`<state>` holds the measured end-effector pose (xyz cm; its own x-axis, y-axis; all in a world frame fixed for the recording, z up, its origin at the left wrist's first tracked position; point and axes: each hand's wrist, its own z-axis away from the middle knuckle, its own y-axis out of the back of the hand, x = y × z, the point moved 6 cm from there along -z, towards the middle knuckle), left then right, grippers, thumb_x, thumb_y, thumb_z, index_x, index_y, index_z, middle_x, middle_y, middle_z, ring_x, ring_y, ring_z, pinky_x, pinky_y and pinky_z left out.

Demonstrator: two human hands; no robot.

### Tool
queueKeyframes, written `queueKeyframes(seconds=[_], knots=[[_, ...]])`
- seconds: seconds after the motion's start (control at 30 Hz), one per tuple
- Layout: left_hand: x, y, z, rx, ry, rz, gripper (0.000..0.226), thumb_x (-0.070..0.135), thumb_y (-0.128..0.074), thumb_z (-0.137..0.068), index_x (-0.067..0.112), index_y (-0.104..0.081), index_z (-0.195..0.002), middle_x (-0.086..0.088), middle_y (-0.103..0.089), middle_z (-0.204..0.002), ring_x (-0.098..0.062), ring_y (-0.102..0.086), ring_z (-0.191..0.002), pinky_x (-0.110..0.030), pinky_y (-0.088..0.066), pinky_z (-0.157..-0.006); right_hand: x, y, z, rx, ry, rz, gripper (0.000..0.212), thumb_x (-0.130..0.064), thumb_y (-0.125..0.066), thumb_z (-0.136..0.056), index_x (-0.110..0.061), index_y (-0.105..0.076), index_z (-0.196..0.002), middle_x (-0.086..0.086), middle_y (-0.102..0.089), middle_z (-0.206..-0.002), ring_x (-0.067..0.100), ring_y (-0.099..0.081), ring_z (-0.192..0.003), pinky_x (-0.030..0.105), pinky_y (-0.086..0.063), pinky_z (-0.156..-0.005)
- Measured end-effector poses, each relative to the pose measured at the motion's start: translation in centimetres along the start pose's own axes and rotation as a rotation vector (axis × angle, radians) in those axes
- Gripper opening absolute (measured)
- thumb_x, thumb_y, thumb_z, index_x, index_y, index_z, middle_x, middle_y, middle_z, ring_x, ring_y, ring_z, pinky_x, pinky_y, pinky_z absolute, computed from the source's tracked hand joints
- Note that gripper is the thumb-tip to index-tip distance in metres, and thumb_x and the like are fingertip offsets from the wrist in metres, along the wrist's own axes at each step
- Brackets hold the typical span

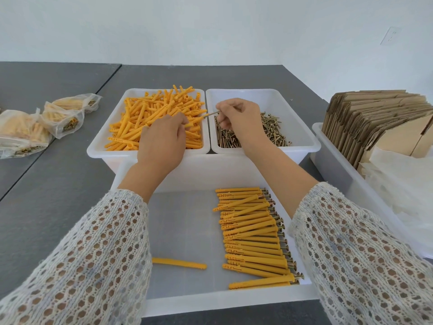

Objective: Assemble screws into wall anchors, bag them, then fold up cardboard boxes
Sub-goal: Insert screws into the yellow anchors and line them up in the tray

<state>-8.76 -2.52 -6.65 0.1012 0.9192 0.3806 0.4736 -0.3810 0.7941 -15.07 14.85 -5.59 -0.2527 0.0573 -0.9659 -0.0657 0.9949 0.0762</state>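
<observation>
Brass screw (211, 113) pinched in right hand (236, 118), entering anchor (196, 120)

Table (58, 184) layout: two bins side by side at the back, touching: anchor bin (98, 146) left, holding loose wall anchors (150, 113); screw bin (304, 137) right, holding loose screws (274, 132). Nearest tray (210, 299) sits in front of both, its far edge against them. In it: assembled anchors (253, 233) stacked along the right side, screw heads pointing right; one single anchor (179, 263) lies apart at front left. Filled bags (46, 123) lie on the table far left. Right-hand bin (328, 158) holds flat cardboard boxes (365, 118) standing on edge at the back, with empty plastic bags (398, 184) in front of them.
</observation>
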Motion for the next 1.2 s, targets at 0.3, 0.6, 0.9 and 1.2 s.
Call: queueKeyframes(seconds=[0.3, 0.6, 0.9, 1.2], knots=[[0.1, -0.2, 0.0, 0.001, -0.042, 0.066, 0.024, 0.018, -0.040, -0.105, 0.022, -0.060, -0.118, 0.005, -0.053, -0.084, -0.020, -0.048, -0.072, -0.033, -0.034, -0.058, 0.3, -1.5, 0.4, -0.161, -0.161, -0.343, 0.034, -0.016, -0.040, -0.106, -0.003, -0.064, -0.086, 0.006, -0.058, -0.061, 0.012, -0.050, -0.051, 0.021, -0.045, -0.054], [0.8, 0.2, 0.3, -0.021, -0.095, 0.129, 0.023, 0.020, -0.040, -0.104, 0.023, -0.059, -0.116, 0.002, -0.062, -0.085, -0.024, -0.055, -0.071, -0.038, -0.044, -0.058, 0.8, -2.7, 0.9, -0.158, -0.221, -0.386, 0.034, -0.015, -0.040, -0.106, -0.003, -0.063, -0.084, 0.005, -0.056, -0.058, 0.011, -0.049, -0.047, 0.020, -0.043, -0.051], [0.9, 0.2, 0.4, -0.014, -0.107, 0.115, 0.024, 0.022, -0.039, -0.105, 0.023, -0.058, -0.120, 0.003, -0.064, -0.087, -0.020, -0.055, -0.072, -0.038, -0.046, -0.060, 1.5, -1.7, 0.6, 0.004, -0.314, -0.491, 0.040, -0.017, -0.036, -0.107, -0.006, -0.061, -0.078, 0.003, -0.052, -0.055, 0.010, -0.042, -0.047, 0.018, -0.038, -0.049], [0.9, 0.4, 0.4, -0.018, -0.107, 0.129, 0.020, 0.022, -0.039, -0.105, 0.024, -0.056, -0.116, -0.002, -0.065, -0.082, -0.024, -0.057, -0.071, -0.046, -0.052, -0.061, 1.5, -1.5, 0.7, -0.064, -0.361, -0.482, 0.039, -0.019, -0.035, -0.107, -0.008, -0.060, -0.080, 0.001, -0.050, -0.056, 0.012, -0.041, -0.050, 0.023, -0.036, -0.054]])
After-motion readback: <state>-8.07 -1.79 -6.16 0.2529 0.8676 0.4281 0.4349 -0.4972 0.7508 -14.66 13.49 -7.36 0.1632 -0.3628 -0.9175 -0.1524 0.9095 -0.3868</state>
